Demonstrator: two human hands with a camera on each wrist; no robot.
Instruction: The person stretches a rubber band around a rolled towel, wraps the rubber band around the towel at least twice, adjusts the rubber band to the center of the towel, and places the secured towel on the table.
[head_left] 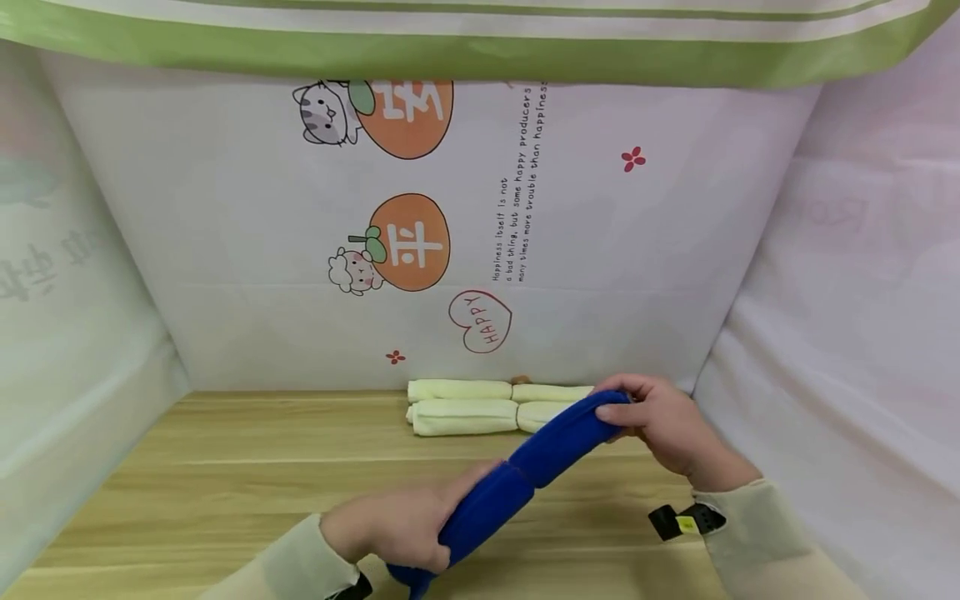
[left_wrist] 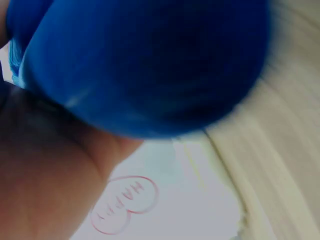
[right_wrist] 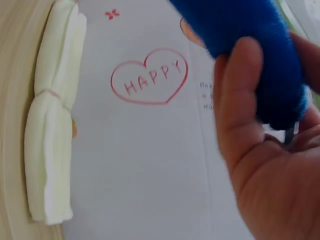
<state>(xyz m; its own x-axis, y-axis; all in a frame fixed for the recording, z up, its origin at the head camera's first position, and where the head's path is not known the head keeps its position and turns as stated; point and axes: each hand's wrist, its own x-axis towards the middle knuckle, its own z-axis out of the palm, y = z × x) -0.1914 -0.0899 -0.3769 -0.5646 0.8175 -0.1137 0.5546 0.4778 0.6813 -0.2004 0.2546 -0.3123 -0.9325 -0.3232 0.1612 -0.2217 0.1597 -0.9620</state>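
A blue towel (head_left: 486, 510), rolled into a long bundle with a tie round its middle, slants up to the right above the wooden table. My left hand (head_left: 408, 518) grips its lower end, where a loose corner hangs down. At the upper end, my right hand (head_left: 670, 425) pinches the towel between thumb and fingers. In the left wrist view the blurred blue roll (left_wrist: 150, 65) fills the top, next to the left palm (left_wrist: 45, 175). The right wrist view has the fuzzy blue end (right_wrist: 270, 55) between the right thumb and fingers.
Two pale yellow rolled towels (head_left: 463, 418), each tied at the middle, lie side by side against the back wall. Printed white sheeting (head_left: 585, 250) forms the back and sides round the wooden table (head_left: 225, 467). A green-edged flap (head_left: 480, 58) hangs across the top.
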